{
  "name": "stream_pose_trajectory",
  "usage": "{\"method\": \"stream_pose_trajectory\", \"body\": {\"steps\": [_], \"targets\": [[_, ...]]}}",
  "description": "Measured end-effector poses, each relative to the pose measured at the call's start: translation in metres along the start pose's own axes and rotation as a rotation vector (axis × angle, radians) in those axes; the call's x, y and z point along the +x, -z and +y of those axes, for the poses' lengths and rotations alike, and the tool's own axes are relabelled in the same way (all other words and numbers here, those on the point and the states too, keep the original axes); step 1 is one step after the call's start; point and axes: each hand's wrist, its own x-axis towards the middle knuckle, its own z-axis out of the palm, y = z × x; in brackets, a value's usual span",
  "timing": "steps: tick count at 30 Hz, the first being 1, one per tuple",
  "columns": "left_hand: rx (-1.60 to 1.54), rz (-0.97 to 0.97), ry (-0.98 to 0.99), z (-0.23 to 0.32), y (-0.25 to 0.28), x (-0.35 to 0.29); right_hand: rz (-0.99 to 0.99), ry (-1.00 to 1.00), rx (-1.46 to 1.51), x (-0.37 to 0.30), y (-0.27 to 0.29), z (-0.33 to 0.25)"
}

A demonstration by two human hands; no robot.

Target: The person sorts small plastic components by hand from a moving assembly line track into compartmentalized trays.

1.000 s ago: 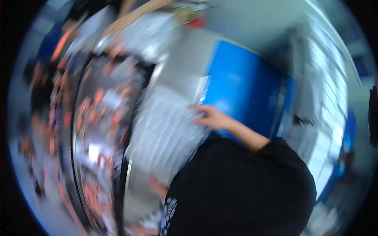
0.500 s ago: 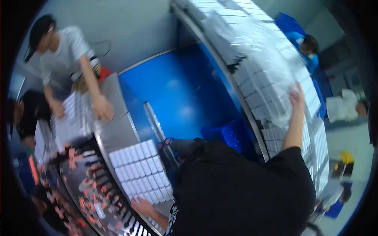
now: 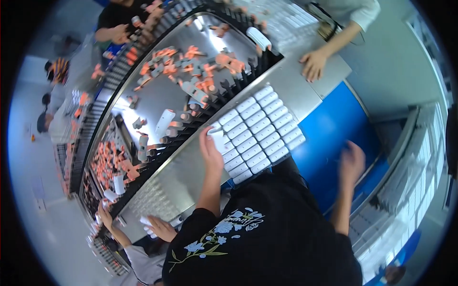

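Observation:
My left hand (image 3: 213, 151) is at the near-left corner of a tray of white blocks (image 3: 256, 135). Its fingers are closed on a white rounded piece (image 3: 218, 139), slightly tilted against the neighbouring blocks. The blocks, rounded and white, sit in tight rows on the metal counter. My right hand (image 3: 352, 163) is away from the counter, in the air above the blue floor (image 3: 319, 171). Motion smears its fingers, and I see nothing held in it.
Beyond the tray runs a curved conveyor (image 3: 157, 105) with orange and grey parts and some white pieces. A co-worker's hand (image 3: 315, 64) rests on the counter (image 3: 298, 90) at the far right. Another worker's hands are at the lower left. White stacks (image 3: 405, 190) stand on the right.
The view has swung toward the conveyor. My right hand has come away from the plastic-covered white stacks. My left hand, earlier at the tray's edge, now grips a white piece.

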Motion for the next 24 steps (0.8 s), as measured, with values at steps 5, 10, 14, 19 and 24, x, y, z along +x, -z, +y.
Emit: {"method": "stream_pose_trajectory", "body": {"steps": [5, 10, 14, 19, 24], "targets": [[0.345, -0.305, -0.412, 0.093, -0.007, 0.048, -0.441, 0.868, 0.282, 0.097, -0.211, -0.105], [0.763, -0.280, -0.499, 0.137, 0.015, 0.121, -0.749, 1.117, -0.142, 0.136, -0.259, -0.134], [-0.004, 0.164, 0.204, 0.103, 0.007, 0.108, -0.737, 1.107, 0.021, 0.134, -0.262, -0.134], [0.316, 0.200, 0.242, 0.100, 0.003, 0.119, -0.701, 1.347, -0.012, 0.149, -0.264, -0.144], [0.869, 0.116, 0.356, 0.094, 0.030, 0.117, -0.767, 1.305, 0.021, 0.146, -0.251, -0.139]]}}
